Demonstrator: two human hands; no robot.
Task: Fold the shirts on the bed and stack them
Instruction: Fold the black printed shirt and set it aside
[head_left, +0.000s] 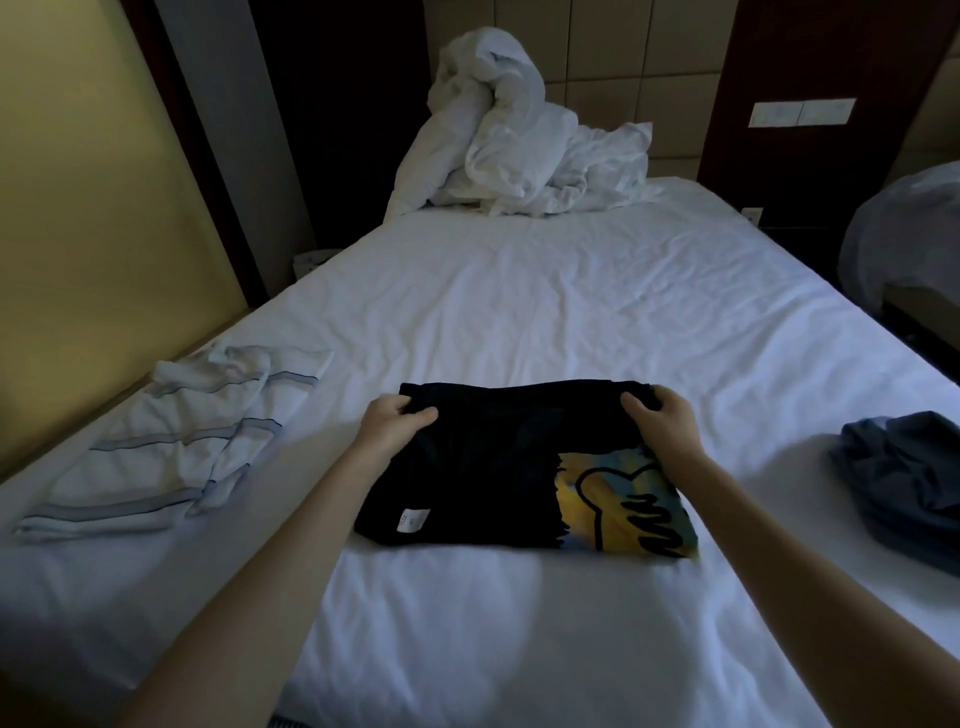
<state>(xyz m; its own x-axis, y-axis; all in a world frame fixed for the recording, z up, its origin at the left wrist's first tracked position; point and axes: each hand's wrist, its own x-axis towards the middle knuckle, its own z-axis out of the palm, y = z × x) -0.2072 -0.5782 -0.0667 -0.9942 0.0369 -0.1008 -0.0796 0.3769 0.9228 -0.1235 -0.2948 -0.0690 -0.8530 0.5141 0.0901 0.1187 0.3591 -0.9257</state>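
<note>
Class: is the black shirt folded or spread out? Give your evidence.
Folded: the black shirt forms a compact rectangle; the left hand and right hand grip its far edge.

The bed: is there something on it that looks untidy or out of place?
Yes. The white striped shirt lies crumpled at the left edge of the bed, and a dark blue garment is bunched on the right; neither is folded. A white duvet is heaped at the head.

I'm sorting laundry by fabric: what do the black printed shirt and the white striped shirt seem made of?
The black folded shirt with a yellow print: likely soft matte cotton knit, folding limply without sheen. The white crumpled shirt with blue-grey stripes: thin matte fabric, probably cotton too, lying in soft creases. Fibre uncertain for both.
</note>
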